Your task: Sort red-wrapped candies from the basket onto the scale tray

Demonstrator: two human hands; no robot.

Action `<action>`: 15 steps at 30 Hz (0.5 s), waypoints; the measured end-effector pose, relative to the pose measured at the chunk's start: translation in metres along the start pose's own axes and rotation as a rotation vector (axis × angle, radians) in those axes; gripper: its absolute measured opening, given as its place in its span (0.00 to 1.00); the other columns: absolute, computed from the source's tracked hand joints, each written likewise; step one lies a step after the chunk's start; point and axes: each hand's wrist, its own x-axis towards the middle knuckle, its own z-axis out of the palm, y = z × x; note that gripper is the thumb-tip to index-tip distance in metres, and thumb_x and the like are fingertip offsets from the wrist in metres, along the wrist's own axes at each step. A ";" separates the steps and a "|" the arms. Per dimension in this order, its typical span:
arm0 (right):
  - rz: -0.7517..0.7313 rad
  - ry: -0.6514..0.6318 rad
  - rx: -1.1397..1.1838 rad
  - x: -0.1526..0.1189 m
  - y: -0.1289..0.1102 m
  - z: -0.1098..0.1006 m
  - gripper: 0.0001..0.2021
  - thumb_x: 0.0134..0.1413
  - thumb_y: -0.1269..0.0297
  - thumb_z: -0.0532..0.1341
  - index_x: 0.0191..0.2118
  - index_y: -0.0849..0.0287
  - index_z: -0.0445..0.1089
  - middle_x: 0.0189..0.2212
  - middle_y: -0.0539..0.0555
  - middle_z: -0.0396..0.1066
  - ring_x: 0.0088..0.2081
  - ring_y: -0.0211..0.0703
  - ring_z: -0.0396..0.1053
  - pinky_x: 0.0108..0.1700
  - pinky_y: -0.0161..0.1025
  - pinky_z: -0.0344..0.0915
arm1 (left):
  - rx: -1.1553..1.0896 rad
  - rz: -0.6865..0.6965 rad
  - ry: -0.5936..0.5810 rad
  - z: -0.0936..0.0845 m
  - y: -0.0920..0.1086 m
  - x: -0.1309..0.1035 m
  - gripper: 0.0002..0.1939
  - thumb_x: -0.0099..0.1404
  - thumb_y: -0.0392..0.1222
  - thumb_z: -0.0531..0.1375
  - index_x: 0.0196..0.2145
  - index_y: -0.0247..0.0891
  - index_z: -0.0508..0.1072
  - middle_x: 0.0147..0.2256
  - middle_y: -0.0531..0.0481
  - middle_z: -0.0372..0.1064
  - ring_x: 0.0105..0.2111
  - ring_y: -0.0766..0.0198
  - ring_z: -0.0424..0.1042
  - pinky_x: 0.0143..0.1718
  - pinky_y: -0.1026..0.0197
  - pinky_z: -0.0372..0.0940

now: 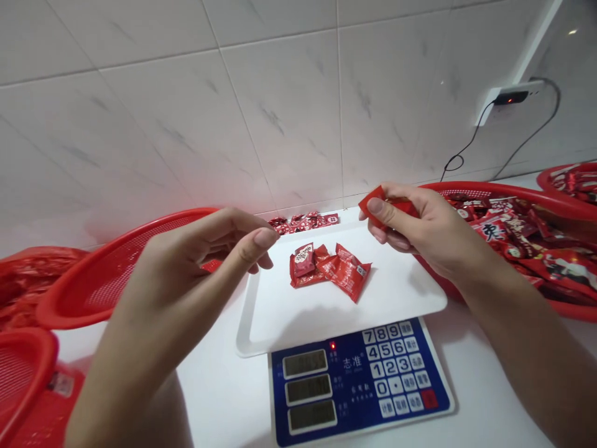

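My left hand (209, 274) hovers over the left side of the white scale tray (401, 292). Its fingers are loosely curled and apart, and nothing shows between them. Above the tray's far right corner, my right hand (420, 218) is closed on a small red packet (372, 204), the thumb pressed on its front. More red wrapping shows behind that thumb, partly hidden by the fingers. Several wrapped snack packets lie in the middle of the tray, among them a bright red packet (347, 274) and a smaller dark red packet (305, 258) with a pale label.
Below the tray is the scale's blue keypad panel (354, 398). A red basket (448, 186) full of packets stands right; another red basket (130, 242) is at left. Patterned red packets (308, 221) lie behind the tray. A charger (510, 98) with a cable hangs on the tiled wall.
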 end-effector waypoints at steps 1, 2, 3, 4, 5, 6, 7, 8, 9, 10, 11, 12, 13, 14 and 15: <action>-0.017 0.024 -0.070 -0.001 -0.001 0.000 0.16 0.62 0.50 0.67 0.32 0.58 0.70 0.20 0.45 0.63 0.20 0.30 0.51 0.20 0.35 0.43 | 0.005 0.015 0.004 -0.001 0.000 0.000 0.09 0.71 0.49 0.62 0.34 0.49 0.80 0.25 0.58 0.73 0.25 0.72 0.71 0.24 0.72 0.63; -0.032 0.047 -0.134 -0.001 -0.002 0.001 0.16 0.63 0.52 0.67 0.30 0.58 0.69 0.20 0.45 0.62 0.20 0.30 0.52 0.21 0.35 0.45 | 0.011 0.031 0.012 -0.002 -0.001 0.000 0.09 0.70 0.49 0.62 0.33 0.49 0.79 0.25 0.58 0.73 0.25 0.72 0.71 0.24 0.72 0.64; -0.046 0.061 -0.185 -0.002 -0.003 0.002 0.16 0.64 0.53 0.66 0.29 0.58 0.69 0.20 0.44 0.61 0.21 0.31 0.52 0.22 0.35 0.46 | 0.017 0.046 0.023 -0.003 -0.001 0.000 0.09 0.70 0.48 0.62 0.33 0.49 0.79 0.25 0.58 0.73 0.25 0.72 0.71 0.24 0.72 0.64; -0.056 0.069 -0.219 -0.002 -0.003 0.003 0.16 0.64 0.54 0.65 0.29 0.58 0.68 0.19 0.44 0.60 0.21 0.31 0.52 0.22 0.35 0.47 | 0.026 0.056 0.035 -0.005 -0.002 0.000 0.09 0.70 0.48 0.61 0.32 0.49 0.79 0.25 0.58 0.73 0.25 0.72 0.72 0.24 0.72 0.64; -0.062 0.075 -0.239 -0.002 -0.002 0.004 0.16 0.65 0.55 0.65 0.29 0.58 0.67 0.19 0.44 0.60 0.21 0.31 0.53 0.23 0.35 0.48 | 0.040 0.060 0.043 -0.006 -0.002 0.000 0.09 0.71 0.48 0.61 0.33 0.49 0.79 0.24 0.58 0.74 0.24 0.72 0.72 0.24 0.73 0.64; -0.065 0.085 -0.245 -0.001 -0.001 0.005 0.16 0.66 0.56 0.63 0.29 0.58 0.67 0.20 0.44 0.60 0.21 0.31 0.52 0.23 0.35 0.49 | 0.057 0.059 0.045 -0.007 -0.002 0.001 0.09 0.71 0.48 0.61 0.33 0.50 0.78 0.24 0.59 0.74 0.24 0.72 0.72 0.23 0.72 0.64; -0.060 0.093 -0.244 0.000 0.002 0.006 0.16 0.67 0.56 0.62 0.29 0.57 0.66 0.20 0.44 0.61 0.21 0.32 0.53 0.24 0.35 0.49 | 0.072 0.058 0.041 -0.007 -0.001 0.001 0.09 0.71 0.48 0.60 0.33 0.50 0.78 0.24 0.59 0.75 0.23 0.71 0.73 0.23 0.72 0.65; -0.043 0.091 -0.236 0.002 0.005 0.007 0.16 0.67 0.55 0.61 0.29 0.57 0.66 0.21 0.44 0.61 0.21 0.32 0.53 0.24 0.35 0.50 | 0.083 0.060 0.034 -0.008 -0.001 0.001 0.09 0.71 0.48 0.60 0.33 0.50 0.78 0.23 0.59 0.75 0.22 0.71 0.73 0.22 0.72 0.65; -0.014 0.075 -0.224 0.004 0.008 0.007 0.15 0.67 0.56 0.60 0.30 0.57 0.66 0.21 0.45 0.62 0.22 0.32 0.54 0.24 0.35 0.51 | 0.092 0.063 0.017 -0.008 0.000 0.001 0.10 0.70 0.48 0.60 0.32 0.49 0.78 0.22 0.59 0.75 0.22 0.70 0.73 0.22 0.71 0.65; 0.024 0.044 -0.207 0.006 0.011 0.007 0.14 0.68 0.56 0.59 0.31 0.58 0.66 0.22 0.46 0.64 0.23 0.33 0.56 0.25 0.35 0.53 | 0.099 0.063 0.002 -0.009 0.002 0.001 0.10 0.70 0.48 0.60 0.32 0.49 0.78 0.22 0.58 0.74 0.21 0.69 0.74 0.21 0.70 0.65; 0.061 0.006 -0.185 0.007 0.013 0.006 0.13 0.67 0.57 0.59 0.32 0.58 0.68 0.24 0.47 0.66 0.23 0.33 0.57 0.25 0.35 0.54 | 0.103 0.061 -0.009 -0.009 0.004 0.001 0.10 0.69 0.48 0.60 0.32 0.49 0.77 0.21 0.58 0.74 0.21 0.68 0.74 0.21 0.70 0.65; 0.090 -0.023 -0.161 0.009 0.015 0.005 0.10 0.67 0.59 0.59 0.35 0.58 0.69 0.26 0.48 0.69 0.23 0.33 0.57 0.25 0.35 0.54 | 0.105 0.053 -0.018 -0.009 0.005 0.002 0.09 0.69 0.48 0.60 0.31 0.48 0.77 0.22 0.58 0.74 0.22 0.67 0.74 0.21 0.69 0.65; 0.106 -0.030 -0.143 0.009 0.016 0.004 0.08 0.66 0.60 0.59 0.38 0.58 0.70 0.28 0.50 0.72 0.22 0.33 0.56 0.24 0.35 0.53 | 0.106 0.043 -0.026 -0.008 0.007 0.002 0.09 0.69 0.48 0.60 0.31 0.48 0.77 0.22 0.57 0.75 0.22 0.67 0.74 0.21 0.69 0.65; 0.109 -0.002 -0.139 0.010 0.017 0.003 0.08 0.66 0.59 0.59 0.41 0.58 0.69 0.30 0.51 0.74 0.21 0.33 0.54 0.24 0.36 0.51 | 0.104 0.037 -0.033 -0.008 0.008 0.003 0.09 0.68 0.48 0.60 0.31 0.48 0.77 0.23 0.57 0.75 0.22 0.67 0.75 0.21 0.69 0.65; 0.104 0.054 -0.158 0.010 0.018 0.002 0.08 0.65 0.59 0.60 0.43 0.57 0.68 0.31 0.51 0.76 0.21 0.33 0.53 0.23 0.36 0.49 | 0.099 0.034 -0.039 -0.007 0.008 0.003 0.09 0.68 0.48 0.60 0.31 0.48 0.78 0.23 0.57 0.75 0.23 0.66 0.75 0.21 0.68 0.65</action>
